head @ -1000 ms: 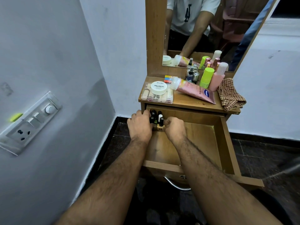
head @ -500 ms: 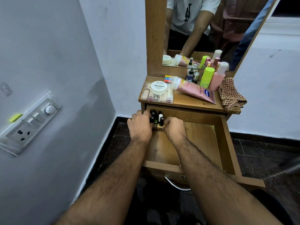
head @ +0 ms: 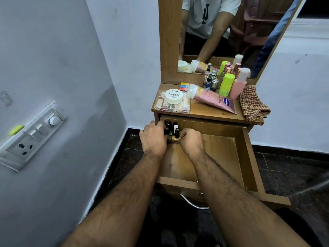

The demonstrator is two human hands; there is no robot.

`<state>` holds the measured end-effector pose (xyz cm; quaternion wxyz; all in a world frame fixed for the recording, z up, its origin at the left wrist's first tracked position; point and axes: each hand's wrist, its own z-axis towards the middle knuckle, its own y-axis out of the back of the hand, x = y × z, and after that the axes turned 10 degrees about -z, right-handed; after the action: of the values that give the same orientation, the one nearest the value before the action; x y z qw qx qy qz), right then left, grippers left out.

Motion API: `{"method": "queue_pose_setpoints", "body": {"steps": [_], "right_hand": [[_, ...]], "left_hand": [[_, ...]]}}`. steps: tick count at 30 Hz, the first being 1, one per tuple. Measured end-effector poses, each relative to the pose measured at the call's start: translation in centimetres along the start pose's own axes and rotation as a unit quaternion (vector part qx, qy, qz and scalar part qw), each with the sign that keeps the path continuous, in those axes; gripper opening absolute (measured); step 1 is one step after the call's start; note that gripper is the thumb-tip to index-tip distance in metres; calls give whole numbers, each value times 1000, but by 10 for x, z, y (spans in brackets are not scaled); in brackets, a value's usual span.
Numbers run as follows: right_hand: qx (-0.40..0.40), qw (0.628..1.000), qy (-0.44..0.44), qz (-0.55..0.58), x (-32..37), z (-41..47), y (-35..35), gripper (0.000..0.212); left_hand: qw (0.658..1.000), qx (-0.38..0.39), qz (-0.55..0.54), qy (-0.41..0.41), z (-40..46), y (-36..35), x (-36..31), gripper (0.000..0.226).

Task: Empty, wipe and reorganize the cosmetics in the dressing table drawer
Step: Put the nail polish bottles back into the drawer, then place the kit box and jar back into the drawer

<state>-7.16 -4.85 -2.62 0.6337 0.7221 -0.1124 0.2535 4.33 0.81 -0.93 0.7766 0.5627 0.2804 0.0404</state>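
Brown wooden surface (head: 210, 113) in a white-walled corner. Open wooden drawer (head: 217, 157): left hand (head: 154, 139) and right hand (head: 191, 141), grips curled, hold small dark-capped nail polish bottles (head: 171, 130) at back-left.

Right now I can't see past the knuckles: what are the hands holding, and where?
Both hands, left and right, close around a cluster of nail polish bottles, gripping its sides; the caps stick out above.
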Motion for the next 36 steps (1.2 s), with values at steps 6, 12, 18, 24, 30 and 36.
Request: {"method": "queue_pose_setpoints", "body": {"steps": [6, 12, 18, 24, 30, 36], "right_hand": [[2, 1000, 0, 4, 0, -1, 1, 24], [-14, 1000, -3, -7, -3, -4, 8, 19], [-74, 997, 11, 20, -4, -13, 37, 12], [-120, 992, 36, 23, 6, -11, 69, 11], [-167, 983, 71, 20, 36, 9, 89, 10], [-163, 983, 82, -25, 56, 28, 92, 27]], "left_hand": [[1000, 6, 1, 1, 0, 1, 0, 41], [1000, 3, -16, 3, -4, 7, -1, 43], [994, -49, -94, 11, -10, 23, 1, 30], [981, -103, -162, -4, -5, 43, -6, 19], [976, -122, -182, 15, 34, 62, -16, 24], [979, -76, -162, 99, 67, 66, -11, 37]]}}
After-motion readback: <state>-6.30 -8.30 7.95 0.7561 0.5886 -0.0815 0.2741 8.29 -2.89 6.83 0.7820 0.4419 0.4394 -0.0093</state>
